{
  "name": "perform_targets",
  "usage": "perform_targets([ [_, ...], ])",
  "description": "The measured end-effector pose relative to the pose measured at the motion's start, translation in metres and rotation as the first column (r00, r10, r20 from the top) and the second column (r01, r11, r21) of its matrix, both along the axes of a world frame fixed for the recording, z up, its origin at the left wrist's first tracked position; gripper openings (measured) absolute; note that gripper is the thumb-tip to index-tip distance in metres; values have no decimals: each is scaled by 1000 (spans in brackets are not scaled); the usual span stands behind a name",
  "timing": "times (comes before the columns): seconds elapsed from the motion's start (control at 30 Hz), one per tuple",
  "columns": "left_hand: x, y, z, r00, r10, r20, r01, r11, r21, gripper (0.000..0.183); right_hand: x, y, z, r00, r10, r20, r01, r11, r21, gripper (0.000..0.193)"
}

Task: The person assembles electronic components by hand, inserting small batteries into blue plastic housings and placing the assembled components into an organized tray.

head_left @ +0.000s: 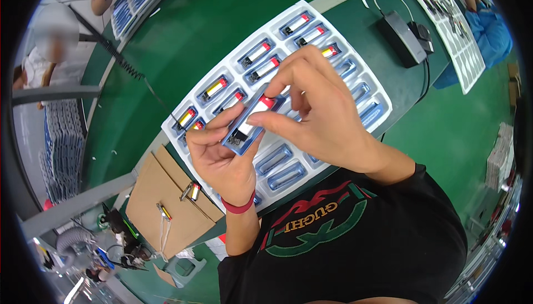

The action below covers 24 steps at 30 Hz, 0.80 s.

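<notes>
I hold a small flat battery cell (250,121) in a blue sleeve up in front of me, above the white tray (371,94). My left hand (222,157) cups it from below, thumb along its near edge and fingers curled under, so the underside of the cell is hidden from me. My right hand (316,107) pinches it from above, forefinger and thumb closed narrowly on its upper end near the red cap; the rest of that hand covers the middle of the tray, and I cannot tell what lies in the pockets beneath it. A red band (239,207) sits on my left wrist. The tray rests on the green bench (222,15): its far pockets hold more cells with red and yellow ends (261,53), while several near pockets (280,168) show only blue liners. The tray's near corner is cut off by my left forearm and black shirt (355,248). To my left lies a brown cardboard box (161,204) with two loose cells (191,191) on it, too small to make out clearly. A black box with a white cable (401,37) sits at the far right of the bench. Another person in a blue sleeve (491,29) works at more trays beyond, bent by the lens rim; a second person at upper left is blurred.
</notes>
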State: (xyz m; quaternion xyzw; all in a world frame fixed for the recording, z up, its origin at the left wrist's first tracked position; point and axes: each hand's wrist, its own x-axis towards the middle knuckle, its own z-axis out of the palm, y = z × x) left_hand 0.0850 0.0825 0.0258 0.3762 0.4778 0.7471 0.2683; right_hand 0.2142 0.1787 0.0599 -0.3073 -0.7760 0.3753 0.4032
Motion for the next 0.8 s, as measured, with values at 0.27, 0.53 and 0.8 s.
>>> perform_targets([
  [0.27, -10, 7, -9, 994, -103, -28, 101, 993, -60, 48, 7, 17, -3, 985, 164, -46, -169, 904, -392, 34],
  [0.53, -7, -12, 4, 967, -177, -181, 91, 910, -404, 28, 24, 17, -14, 947, 321, -33, -322, 945, -62, 31],
  [0.8, 6, -1, 5, 833, -182, -522, -30, 928, -372, 26, 36, 18, -24, 935, 347, -77, -348, 937, -1, 21],
])
